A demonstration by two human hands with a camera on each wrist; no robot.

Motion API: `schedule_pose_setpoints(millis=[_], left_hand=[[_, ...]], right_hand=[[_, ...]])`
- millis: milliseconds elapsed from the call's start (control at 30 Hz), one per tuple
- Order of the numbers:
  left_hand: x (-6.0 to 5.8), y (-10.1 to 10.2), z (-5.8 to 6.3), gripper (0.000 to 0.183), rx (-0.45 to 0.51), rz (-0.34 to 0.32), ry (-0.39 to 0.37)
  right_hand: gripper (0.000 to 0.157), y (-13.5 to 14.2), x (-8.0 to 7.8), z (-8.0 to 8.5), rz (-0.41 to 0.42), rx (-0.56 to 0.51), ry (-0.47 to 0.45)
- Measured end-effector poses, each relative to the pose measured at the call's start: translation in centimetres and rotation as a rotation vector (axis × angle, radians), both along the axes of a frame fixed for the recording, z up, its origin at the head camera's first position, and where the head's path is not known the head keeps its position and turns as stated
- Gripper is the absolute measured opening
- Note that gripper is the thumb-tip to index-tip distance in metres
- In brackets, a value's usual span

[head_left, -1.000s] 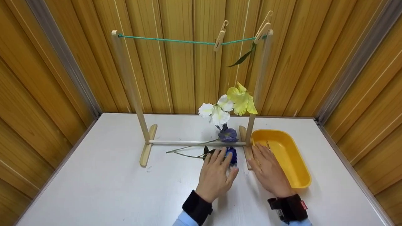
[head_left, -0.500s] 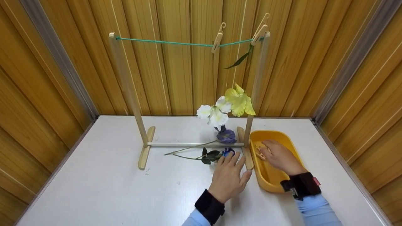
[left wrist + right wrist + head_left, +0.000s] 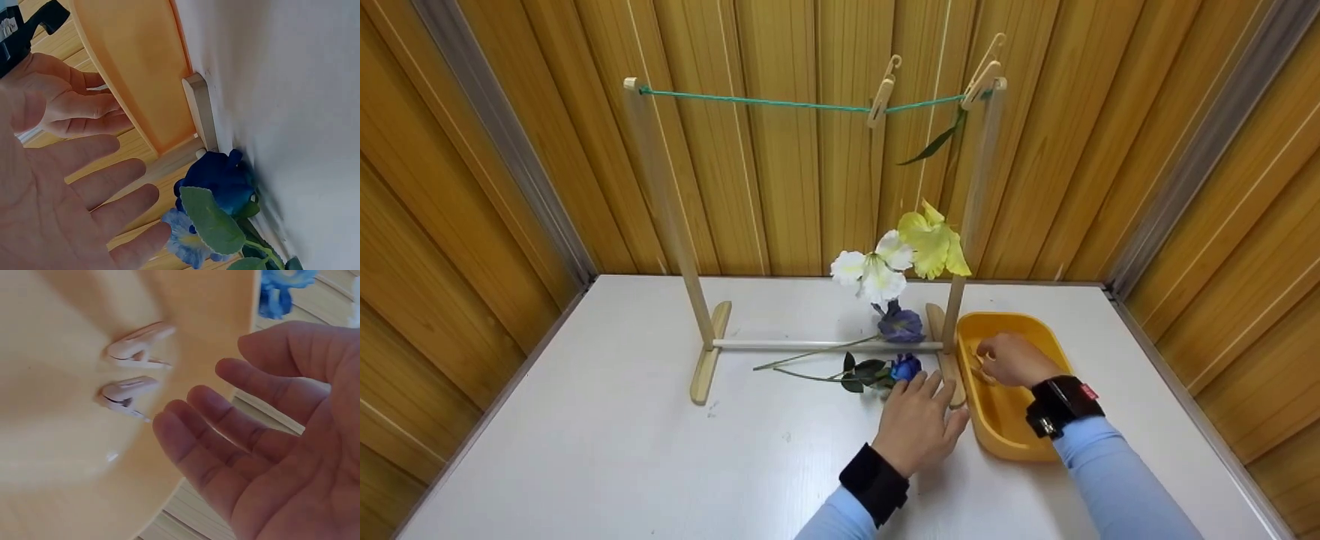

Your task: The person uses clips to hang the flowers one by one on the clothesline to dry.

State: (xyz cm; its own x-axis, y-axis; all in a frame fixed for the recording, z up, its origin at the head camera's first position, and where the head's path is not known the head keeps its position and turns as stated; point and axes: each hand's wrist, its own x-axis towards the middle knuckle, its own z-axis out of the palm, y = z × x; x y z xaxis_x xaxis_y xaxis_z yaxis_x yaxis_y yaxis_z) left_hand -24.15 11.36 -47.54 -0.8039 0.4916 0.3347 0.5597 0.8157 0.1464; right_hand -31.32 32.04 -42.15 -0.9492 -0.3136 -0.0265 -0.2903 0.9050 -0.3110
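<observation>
My right hand reaches into the yellow plastic tray, its fingers loosely bent and holding nothing. Two pale clothespins, one upper and one lower, lie on the tray's floor just beyond the fingertips in the right wrist view. My left hand hovers palm down with spread fingers, close to a blue rose with dark green leaves lying on the table. Behind the rose lies a purple flower, its stem across the rack's bottom bar.
A wooden rack carries a green string. One clothespin on it hangs a white flower; another clothespin at the right post hangs a yellow flower. Wood-patterned walls enclose the white table.
My right hand has moved from the tray's left edge into the tray, over the clothespins. My left hand has slid right and back off the rose, uncovering its leaves and bloom.
</observation>
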Motion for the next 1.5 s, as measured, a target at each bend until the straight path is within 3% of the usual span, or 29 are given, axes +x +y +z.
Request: schedule_pose_setpoints(millis=[333, 500, 767, 933, 1233, 1500], left_hand=[[0.0, 0.5, 0.0, 0.05, -0.031, 0.006, 0.018], [0.0, 0.4, 0.0, 0.049, -0.033, 0.008, 0.031], [-0.4, -0.4, -0.3, 0.042, -0.04, 0.003, 0.161], [-0.6, -1.0, 0.0, 0.042, -0.036, 0.013, 0.165], [-0.3, -1.9, 0.7, 0.043, -0.012, 0.009, 0.103], [-0.1, -3.3, 1.1, 0.044, 0.062, 0.015, 0.111]], right_hand=[[0.027, -0.1, -1.5, -2.0, -0.017, 0.028, -0.062], [0.019, -0.1, -1.7, -2.4, -0.004, 0.052, -0.057], [0.004, -0.1, -1.9, -3.0, 0.008, 0.062, -0.056], [0.01, 0.0, -1.9, -3.1, -0.031, 0.027, -0.066], [0.016, 0.5, -1.2, -1.5, -0.155, -0.082, -0.089], [0.012, -1.6, 1.0, 0.8, -0.137, -0.279, 0.05]])
